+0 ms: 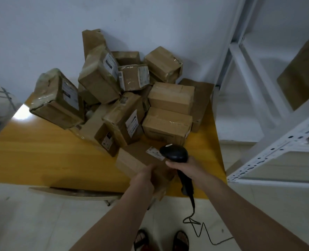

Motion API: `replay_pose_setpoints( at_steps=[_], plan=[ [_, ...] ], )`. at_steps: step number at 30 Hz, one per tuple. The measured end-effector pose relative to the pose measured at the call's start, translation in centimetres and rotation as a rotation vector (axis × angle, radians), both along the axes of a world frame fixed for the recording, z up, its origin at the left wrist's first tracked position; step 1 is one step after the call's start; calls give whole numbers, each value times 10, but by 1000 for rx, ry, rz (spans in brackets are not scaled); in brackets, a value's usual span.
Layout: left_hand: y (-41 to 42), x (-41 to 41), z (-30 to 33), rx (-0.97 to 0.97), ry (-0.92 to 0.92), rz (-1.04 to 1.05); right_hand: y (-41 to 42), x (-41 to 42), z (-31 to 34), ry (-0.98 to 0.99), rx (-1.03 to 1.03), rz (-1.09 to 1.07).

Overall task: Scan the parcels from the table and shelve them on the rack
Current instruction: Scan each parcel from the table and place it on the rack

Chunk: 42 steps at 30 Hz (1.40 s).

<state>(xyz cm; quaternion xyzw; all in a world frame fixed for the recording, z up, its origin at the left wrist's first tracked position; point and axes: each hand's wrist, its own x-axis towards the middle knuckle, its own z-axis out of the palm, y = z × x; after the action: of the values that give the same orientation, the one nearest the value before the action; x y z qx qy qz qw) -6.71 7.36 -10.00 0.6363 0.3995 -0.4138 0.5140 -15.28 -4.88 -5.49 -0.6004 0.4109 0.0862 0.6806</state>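
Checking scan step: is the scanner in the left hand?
No, the right hand grips the scanner; the left hand holds a parcel.

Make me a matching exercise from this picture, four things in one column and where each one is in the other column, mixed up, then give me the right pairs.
Things:
1. barcode scanner
2. flat parcel
3. scanner cable
4. brown box on the rack

Places:
A. on a white shelf at the right
B. trailing over the floor near the feet
C. gripped in the right hand
D. at the table's near edge, held by the left hand

Pairs: 1-C, 2-D, 3-B, 4-A
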Motion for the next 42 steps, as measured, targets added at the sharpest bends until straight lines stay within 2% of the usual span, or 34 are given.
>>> replay_pose_setpoints(
  at_steps=[7,12,17,22,27,32,38,40,42],
  plan=[
    [28,9,58,-233,45,-307,-20,4,19,20,-155,-87],
    [58,49,82,-216,-29,-638,-32,-1,41,6,-133,-150],
    [67,73,101,-279,-149,-954,-31,6,62,-121,-92,-260],
    [69,96,131,-264,-236,-1153,-33,0,91,-177,-82,-106],
    [71,117,160,-403,-242,-1404,-31,-9,110,-260,-54,28],
    [67,125,182,-489,-260,-1482,-28,-17,124,-306,-23,68],
    [64,127,187,-439,-314,-1439,-22,-11,130,-314,-132,145],
    [62,121,190,-383,-402,-1391,-21,-8,132,-328,-164,110],
    [56,116,190,-212,-639,-1228,-22,-6,132,-350,-167,22]
  ],
)
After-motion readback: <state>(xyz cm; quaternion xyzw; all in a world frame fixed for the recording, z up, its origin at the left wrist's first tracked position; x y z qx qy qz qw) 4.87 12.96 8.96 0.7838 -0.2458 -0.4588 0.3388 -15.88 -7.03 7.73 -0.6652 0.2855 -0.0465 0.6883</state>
